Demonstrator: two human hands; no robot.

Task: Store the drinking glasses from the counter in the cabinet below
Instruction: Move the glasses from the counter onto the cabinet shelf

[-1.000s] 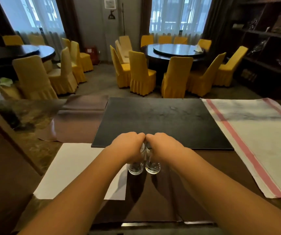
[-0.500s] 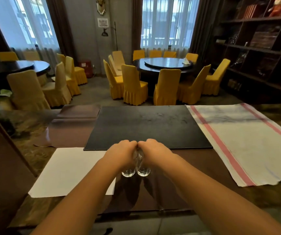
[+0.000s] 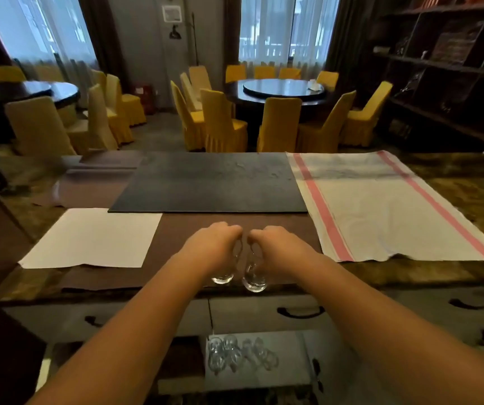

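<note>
Both hands out front, each gripping one drinking glass: left hand has fingers curled round the left glass, right hand curled round the right glass. Glasses sit side by side near the counter front edge; can't tell if they touch it. Below, the open cabinet shelf holds a cluster of clear glasses, count unclear. Dark mat, striped cloth, white sheet lie on the counter

Both forearms bare to elbow, no sleeves, no jewellery.
</note>
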